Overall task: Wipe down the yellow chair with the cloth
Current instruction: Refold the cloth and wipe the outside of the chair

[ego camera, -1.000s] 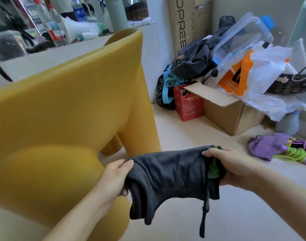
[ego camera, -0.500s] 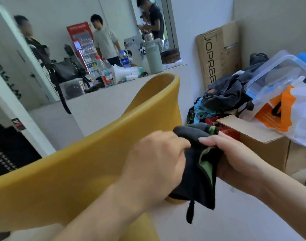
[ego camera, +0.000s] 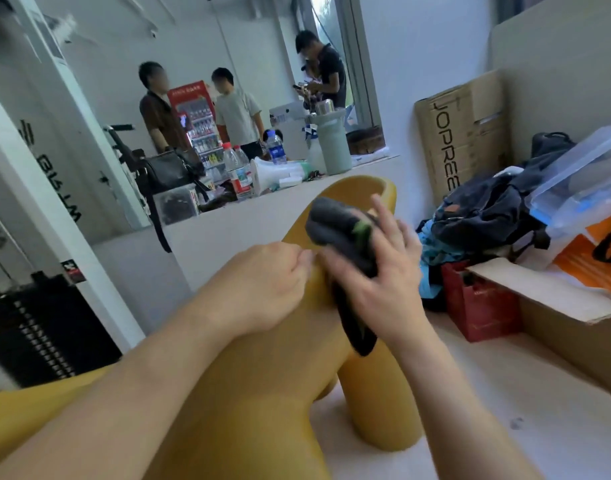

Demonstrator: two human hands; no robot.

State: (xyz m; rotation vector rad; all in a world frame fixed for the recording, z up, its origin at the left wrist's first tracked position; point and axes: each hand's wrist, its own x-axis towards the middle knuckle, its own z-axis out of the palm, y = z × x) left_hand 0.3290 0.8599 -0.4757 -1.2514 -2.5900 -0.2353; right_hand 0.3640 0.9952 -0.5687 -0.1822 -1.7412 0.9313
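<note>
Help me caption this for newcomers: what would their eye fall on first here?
The big yellow chair fills the lower middle of the view, with both arms reaching over it. At its upper edge the right hand holds a dark cloth with green trim against the plastic, and the left hand rests beside it on the chair. Behind, three people stand past a cluttered counter.

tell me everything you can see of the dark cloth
The dark grey cloth looks like soft fabric, bunched into a thick wad, with a bright green patch on one fold. The right hand grips it with fingers spread and holds it against the raised end of the yellow plastic chair. A loose tail hangs down past the palm. It is motion-blurred. The left hand sits beside it, but contact cannot be told.
</note>
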